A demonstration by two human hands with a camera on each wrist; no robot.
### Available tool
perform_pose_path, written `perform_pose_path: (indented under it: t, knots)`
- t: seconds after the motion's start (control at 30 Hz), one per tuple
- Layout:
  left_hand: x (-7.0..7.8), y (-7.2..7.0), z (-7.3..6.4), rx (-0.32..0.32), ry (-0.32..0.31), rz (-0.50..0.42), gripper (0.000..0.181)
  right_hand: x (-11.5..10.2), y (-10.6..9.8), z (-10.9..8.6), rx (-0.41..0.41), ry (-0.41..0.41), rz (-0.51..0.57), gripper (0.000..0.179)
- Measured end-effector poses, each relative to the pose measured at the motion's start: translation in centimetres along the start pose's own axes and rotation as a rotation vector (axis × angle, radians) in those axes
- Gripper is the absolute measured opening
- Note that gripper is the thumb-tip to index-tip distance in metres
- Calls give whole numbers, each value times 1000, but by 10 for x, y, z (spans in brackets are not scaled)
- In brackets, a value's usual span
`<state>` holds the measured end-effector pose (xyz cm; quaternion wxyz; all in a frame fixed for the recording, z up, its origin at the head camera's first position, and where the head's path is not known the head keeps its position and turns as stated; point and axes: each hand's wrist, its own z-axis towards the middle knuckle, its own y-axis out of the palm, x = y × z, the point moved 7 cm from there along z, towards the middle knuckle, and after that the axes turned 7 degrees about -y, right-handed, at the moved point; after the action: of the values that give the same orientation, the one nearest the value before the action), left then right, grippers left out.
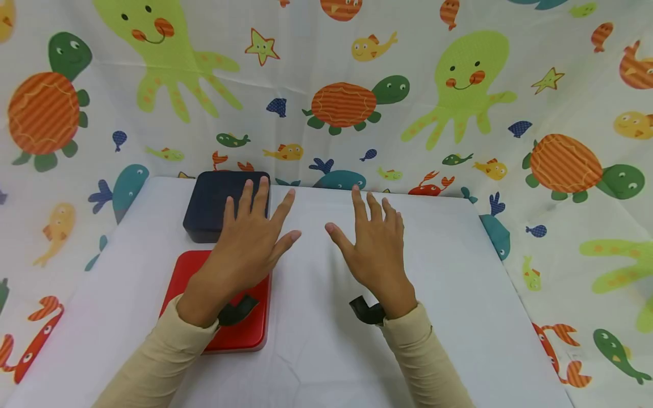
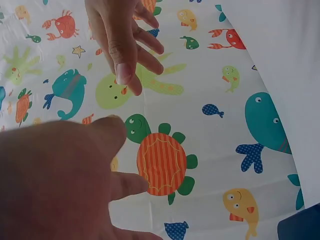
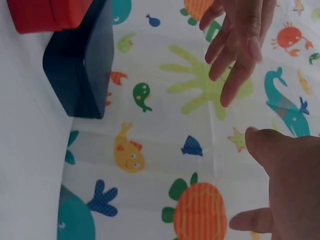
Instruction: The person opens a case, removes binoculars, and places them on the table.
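Note:
Both hands hover above a white table, fingers spread and nothing in them. The left hand (image 1: 248, 245) is over a red box (image 1: 245, 334) with rounded corners, its fingertips in front of a dark navy box (image 1: 224, 192). To the right of it, the right hand (image 1: 378, 255) is raised over bare table, thumb pointing toward the left hand. In the left wrist view, the right hand (image 2: 122, 42) shows beyond the left one. The right wrist view shows the red box (image 3: 47, 12) beside the navy box (image 3: 80, 65). What the boxes contain is hidden.
A white cloth printed with sea animals (image 1: 347, 51) hangs behind the table and along both sides. The white table surface (image 1: 449, 266) stretches right of the boxes. A black strap (image 1: 367, 311) sits at the right wrist, and another (image 1: 237, 311) at the left.

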<state>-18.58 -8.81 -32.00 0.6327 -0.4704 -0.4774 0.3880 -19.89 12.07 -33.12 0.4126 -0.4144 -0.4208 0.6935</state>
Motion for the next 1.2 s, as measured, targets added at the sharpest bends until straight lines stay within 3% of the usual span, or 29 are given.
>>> perform_pose_path:
  t: [0.23, 0.53, 1.2]
  knots:
    - [-11, 1, -7, 56, -10, -40, 76, -12, 1, -2, 95, -6, 76, 88]
    - [-23, 4, -20, 116, -17, -120, 72, -25, 8, -5, 146, -22, 130, 85]
    - [-60, 10, -53, 225, -86, -245, 69, -53, 40, -19, 128, 3, 300, 81]
